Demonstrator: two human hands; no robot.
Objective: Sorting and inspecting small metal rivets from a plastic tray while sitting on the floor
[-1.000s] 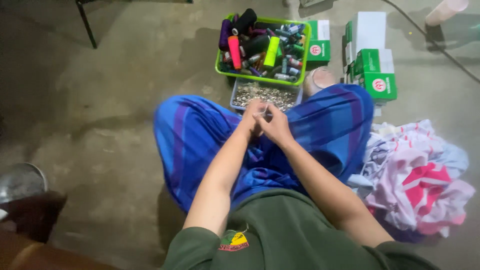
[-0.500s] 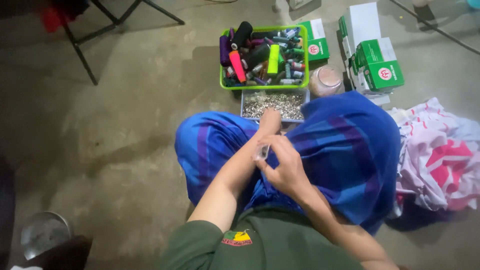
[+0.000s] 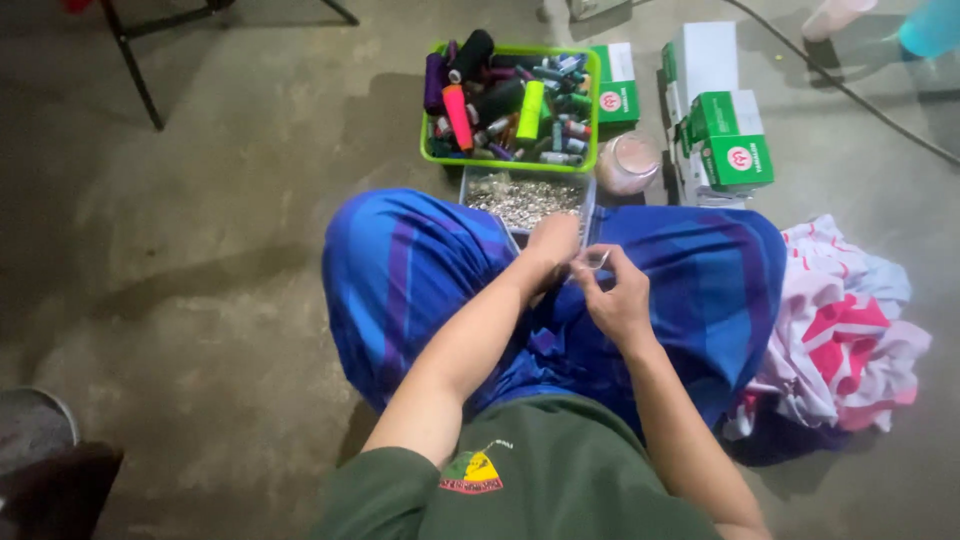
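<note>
A tiny clear object point(image 3: 597, 259), too small to identify, is pinched in the right hand point(image 3: 615, 295) over the lap. The left hand point(image 3: 552, 243), fingers hidden, is reached toward the tray of silver bits point(image 3: 525, 200). Bare floor point(image 3: 200, 250) is seen leftward.

We see a bare concrete floor, lit unevenly from above

The concrete floor point(image 3: 200, 250) is grey and mottled, brightest near the middle and falling into shadow at the left edge. At the top left we make out the dark metal legs of a stand point(image 3: 135, 60). A black cable point(image 3: 850, 95) runs across the floor at the top right. A dark round object point(image 3: 35, 430) sits at the lower left corner.
</note>
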